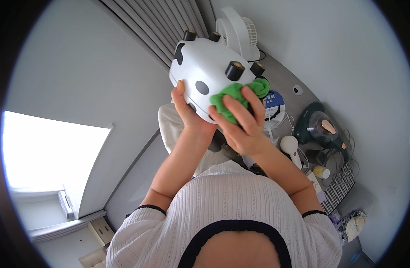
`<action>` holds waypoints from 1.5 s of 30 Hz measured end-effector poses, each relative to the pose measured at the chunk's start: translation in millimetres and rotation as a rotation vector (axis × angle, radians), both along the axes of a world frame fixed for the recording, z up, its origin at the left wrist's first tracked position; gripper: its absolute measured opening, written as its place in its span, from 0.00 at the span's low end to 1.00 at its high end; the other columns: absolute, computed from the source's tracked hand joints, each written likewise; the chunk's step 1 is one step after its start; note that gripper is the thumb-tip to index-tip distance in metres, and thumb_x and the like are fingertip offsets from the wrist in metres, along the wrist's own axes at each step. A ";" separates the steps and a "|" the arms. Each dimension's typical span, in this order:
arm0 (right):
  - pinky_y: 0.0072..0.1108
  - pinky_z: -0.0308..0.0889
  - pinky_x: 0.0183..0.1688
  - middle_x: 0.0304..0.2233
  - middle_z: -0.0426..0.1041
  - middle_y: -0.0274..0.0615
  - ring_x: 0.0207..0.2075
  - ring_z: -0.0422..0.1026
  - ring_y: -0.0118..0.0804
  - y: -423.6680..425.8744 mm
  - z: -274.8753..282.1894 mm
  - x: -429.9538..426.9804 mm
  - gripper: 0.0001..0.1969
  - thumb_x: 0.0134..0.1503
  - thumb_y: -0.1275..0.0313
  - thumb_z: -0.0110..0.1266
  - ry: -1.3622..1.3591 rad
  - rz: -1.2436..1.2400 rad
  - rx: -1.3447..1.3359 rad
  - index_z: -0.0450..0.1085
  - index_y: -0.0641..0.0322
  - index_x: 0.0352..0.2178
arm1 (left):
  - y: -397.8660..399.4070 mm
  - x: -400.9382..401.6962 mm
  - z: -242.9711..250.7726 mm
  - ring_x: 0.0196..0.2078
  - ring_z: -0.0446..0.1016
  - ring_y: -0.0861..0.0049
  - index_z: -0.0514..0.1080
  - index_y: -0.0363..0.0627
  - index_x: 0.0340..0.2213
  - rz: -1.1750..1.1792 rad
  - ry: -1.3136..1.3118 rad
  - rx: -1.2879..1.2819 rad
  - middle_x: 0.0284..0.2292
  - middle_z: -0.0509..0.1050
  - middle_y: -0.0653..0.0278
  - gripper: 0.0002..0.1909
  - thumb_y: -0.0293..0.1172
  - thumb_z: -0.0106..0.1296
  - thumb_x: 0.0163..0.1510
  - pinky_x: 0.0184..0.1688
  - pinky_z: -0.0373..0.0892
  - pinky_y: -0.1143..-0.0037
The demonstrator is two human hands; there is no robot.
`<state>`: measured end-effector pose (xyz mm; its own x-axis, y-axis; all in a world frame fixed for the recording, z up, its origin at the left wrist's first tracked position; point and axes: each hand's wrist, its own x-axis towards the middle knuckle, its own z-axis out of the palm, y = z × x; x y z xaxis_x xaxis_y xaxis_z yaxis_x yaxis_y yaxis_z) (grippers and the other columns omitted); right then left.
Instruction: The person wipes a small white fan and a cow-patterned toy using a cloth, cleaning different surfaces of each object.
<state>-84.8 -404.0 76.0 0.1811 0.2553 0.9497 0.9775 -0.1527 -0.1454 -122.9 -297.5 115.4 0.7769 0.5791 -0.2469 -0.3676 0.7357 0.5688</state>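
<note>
A white box-like object (pixel 211 63) with dark cow-like patches and short black legs is raised in front of me, legs pointing up and away. My left hand (pixel 188 107) grips its near left edge, thumb on the side and the other fingers hidden beneath. My right hand (pixel 243 124) holds a bunched green cloth (pixel 233 98) against the object's near right side, close to one of the legs. What kind of item the white object is, I cannot tell for certain.
On the grey surface at right lie a white fan (pixel 240 33), a dark green handheld appliance (pixel 313 125), a white handheld device (pixel 290 147), a yellow-filled jar (pixel 321 172) and tangled cables. A grey curtain (pixel 158 23) hangs behind; a cream cloth (pixel 168 124) lies below my left hand.
</note>
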 end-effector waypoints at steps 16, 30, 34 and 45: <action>0.31 0.42 0.64 0.61 0.55 0.53 0.64 0.50 0.47 -43.2 8.4 37.0 0.22 0.55 0.78 0.38 0.949 0.887 0.207 0.65 0.71 0.51 | 32.4 -8.2 -40.3 0.47 0.71 0.61 0.67 0.49 0.48 -0.247 -0.167 -0.027 0.45 0.71 0.59 0.36 0.60 0.48 0.43 0.46 0.71 0.60; 0.37 0.52 0.57 0.54 0.67 0.38 0.60 0.56 0.48 -38.6 64.6 42.8 0.21 0.43 0.80 0.51 0.234 0.486 -0.508 0.74 0.56 0.42 | 22.2 -22.8 -58.3 0.50 0.70 0.61 0.57 0.41 0.56 -0.593 -0.101 0.033 0.50 0.68 0.51 0.39 0.46 0.51 0.43 0.52 0.69 0.64; 0.34 0.51 0.52 0.52 0.64 0.41 0.52 0.57 0.45 -45.5 59.8 33.0 0.20 0.45 0.76 0.53 0.218 0.225 -0.431 0.74 0.49 0.42 | 11.9 -26.4 -50.5 0.51 0.69 0.61 0.58 0.45 0.55 -0.544 -0.041 0.223 0.49 0.68 0.54 0.43 0.54 0.51 0.39 0.52 0.68 0.65; 0.30 0.63 0.39 0.39 0.66 0.44 0.35 0.63 0.45 -52.3 43.9 28.5 0.23 0.43 0.80 0.50 0.308 0.160 -0.167 0.73 0.59 0.45 | 0.4 -27.7 -57.1 0.47 0.71 0.59 0.58 0.39 0.54 -0.565 -0.138 0.172 0.47 0.69 0.50 0.44 0.53 0.52 0.39 0.48 0.71 0.65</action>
<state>-56.3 -456.3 119.9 0.3972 0.4502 0.7997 0.9052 -0.0486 -0.4222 -150.6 -297.0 58.4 0.9940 0.0902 -0.0616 -0.0255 0.7401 0.6720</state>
